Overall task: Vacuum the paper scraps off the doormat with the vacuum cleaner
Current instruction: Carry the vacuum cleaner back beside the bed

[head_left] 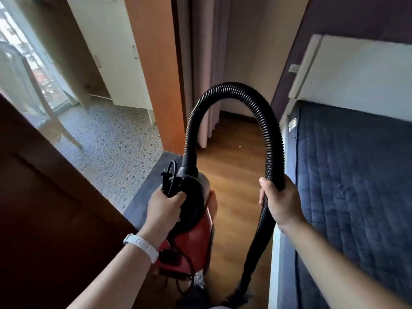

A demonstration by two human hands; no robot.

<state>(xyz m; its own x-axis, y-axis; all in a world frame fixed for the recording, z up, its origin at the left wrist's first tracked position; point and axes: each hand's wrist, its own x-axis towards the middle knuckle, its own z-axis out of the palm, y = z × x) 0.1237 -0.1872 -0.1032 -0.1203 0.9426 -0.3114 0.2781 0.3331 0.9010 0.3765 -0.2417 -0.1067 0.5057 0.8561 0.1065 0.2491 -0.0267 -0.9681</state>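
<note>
- Red plastic forms the body of the vacuum cleaner [196, 233], with a round black cap on top; it sits low in the middle of the view, above a wooden floor [234, 175].
- What its dust chamber holds cannot be seen.
- Its long axis runs away from the person, hose socket at the far end.
- A black ribbed hose [234, 92] rises from that socket, arches high, and drops on the right to a dark nozzle [239, 293] pointing down near the floor.
- The left hand [166, 208], with a white watch [142, 245] on its wrist, has fingers curled round the black handle on the cap.
- The right hand [281, 201] wraps round the hose's descending side.
- A grey doormat [145, 197] lies just left of the vacuum, between the pebble-patterned floor [116, 152] and the wood.
- One small pale scrap [240, 146] lies on the wood beyond.
- A blue quilted mattress [356, 197] fills the right side.
</note>
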